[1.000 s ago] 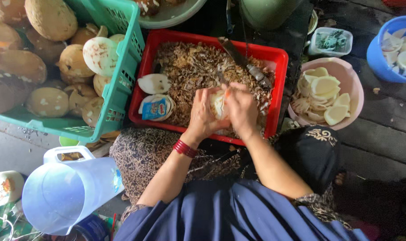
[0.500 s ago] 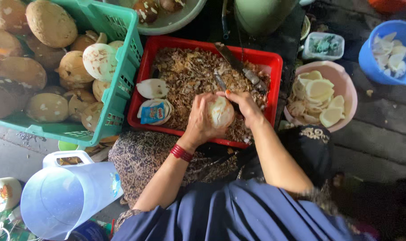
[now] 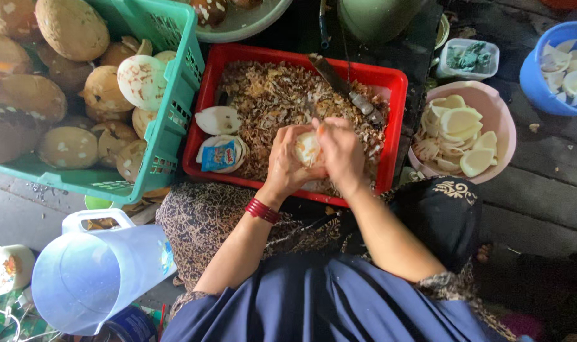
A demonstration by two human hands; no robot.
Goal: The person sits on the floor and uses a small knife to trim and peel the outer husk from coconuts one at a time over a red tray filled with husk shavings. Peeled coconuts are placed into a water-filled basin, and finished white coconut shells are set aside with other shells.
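Observation:
My left hand (image 3: 287,166) cups a pale coconut piece (image 3: 307,149) over the red crate (image 3: 206,101), which is full of brown shavings. My right hand (image 3: 343,154) is closed against the same piece from the right; whether it hides a small tool I cannot tell. A large knife (image 3: 346,92) lies on the shavings at the crate's far right. Two white coconut pieces (image 3: 217,120) and a small blue packet (image 3: 220,156) lie at the crate's left end. A red bangle sits on my left wrist.
A green basket (image 3: 182,69) of brown coconuts stands at left. A pink bowl (image 3: 499,104) of peeled white pieces is at right, a blue bowl (image 3: 532,69) beyond it. A clear plastic jug (image 3: 98,272) stands at lower left. My lap, in patterned cloth, is below the crate.
Both hands have kept turning the coconut piece over the crate; it now shows between my thumbs, a little further left. The view has shifted slightly.

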